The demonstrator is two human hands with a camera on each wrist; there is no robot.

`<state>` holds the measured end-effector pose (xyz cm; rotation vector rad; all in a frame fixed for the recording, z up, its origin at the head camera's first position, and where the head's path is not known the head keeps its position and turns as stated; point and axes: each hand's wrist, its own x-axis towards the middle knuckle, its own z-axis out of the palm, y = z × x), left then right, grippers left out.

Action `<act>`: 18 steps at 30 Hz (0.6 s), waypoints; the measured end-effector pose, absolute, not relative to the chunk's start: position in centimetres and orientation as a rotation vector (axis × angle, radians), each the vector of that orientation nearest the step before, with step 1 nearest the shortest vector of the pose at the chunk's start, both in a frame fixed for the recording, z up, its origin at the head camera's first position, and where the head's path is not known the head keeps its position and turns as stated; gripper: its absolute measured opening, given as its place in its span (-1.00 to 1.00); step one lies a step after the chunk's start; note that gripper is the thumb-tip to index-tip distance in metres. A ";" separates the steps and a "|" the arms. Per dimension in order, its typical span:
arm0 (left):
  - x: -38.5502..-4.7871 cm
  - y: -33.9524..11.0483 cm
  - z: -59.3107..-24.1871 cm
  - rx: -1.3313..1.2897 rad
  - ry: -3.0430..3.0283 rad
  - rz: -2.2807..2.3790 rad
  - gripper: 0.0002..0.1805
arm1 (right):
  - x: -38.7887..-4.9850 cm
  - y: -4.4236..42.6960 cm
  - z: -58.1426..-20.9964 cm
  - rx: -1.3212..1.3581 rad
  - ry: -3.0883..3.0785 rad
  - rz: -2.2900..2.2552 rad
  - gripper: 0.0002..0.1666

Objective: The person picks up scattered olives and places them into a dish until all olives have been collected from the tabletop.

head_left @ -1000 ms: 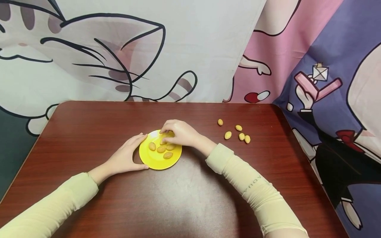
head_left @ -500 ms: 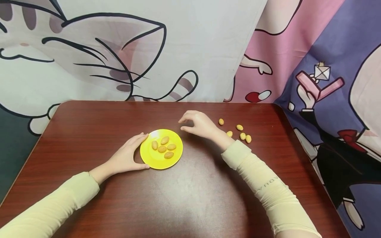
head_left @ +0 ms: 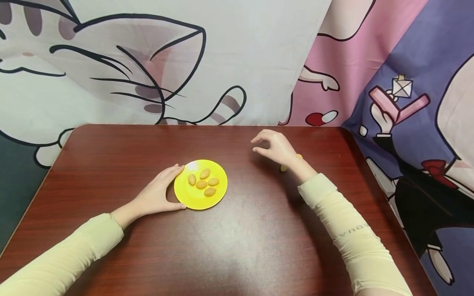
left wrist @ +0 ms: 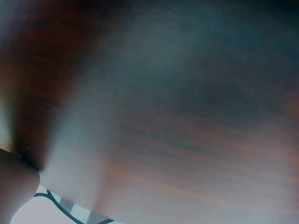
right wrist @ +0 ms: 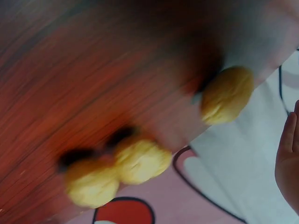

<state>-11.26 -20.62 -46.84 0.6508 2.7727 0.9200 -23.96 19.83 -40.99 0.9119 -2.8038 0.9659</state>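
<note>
Yellow pieces [head_left: 205, 174], small and egg-shaped: where are they found?

Five are seen on the yellow plate [head_left: 197, 203]. Others are left on the desk [head_left: 237, 246]. Two of those are partly covered by the right arm [head_left: 352, 230] in the head view.

And how are the hands placed?

The plate's rim is touched by the thumb and fingers of the left hand [head_left: 157, 195], which are spread nearly straight. In the right hand [head_left: 278, 147] nothing is seen to be held: its fingers are softly bent, and a gap is left by the thumb.

Are the pieces heavy?

Probably not; each can likely be lifted with a tiny pinch. Whether they are hard or squishy cannot be told, so they are best squeezed gently. Their skin looks a bit bumpy, so slipping may not be a big worry.

Where should one be pinched?

Across its fat middle, with fingertip and thumb. If a pointy end is pinched, the piece might be rolled away.

And the plate?

It looks thin and light. It may be slid easily, so it is best steadied at its rim.
</note>
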 end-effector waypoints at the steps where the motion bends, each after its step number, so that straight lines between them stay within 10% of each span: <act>1: -11.3 -20.6 -46.8 0.652 2.773 0.920 0.29 | -24.1 20.2 -41.0 0.897 -2.806 0.963 -0.72; 18: -11.2 -20.6 -46.6 0.639 2.764 0.919 0.28 | -25.2 24.3 -42.5 0.734 -2.897 0.951 -0.69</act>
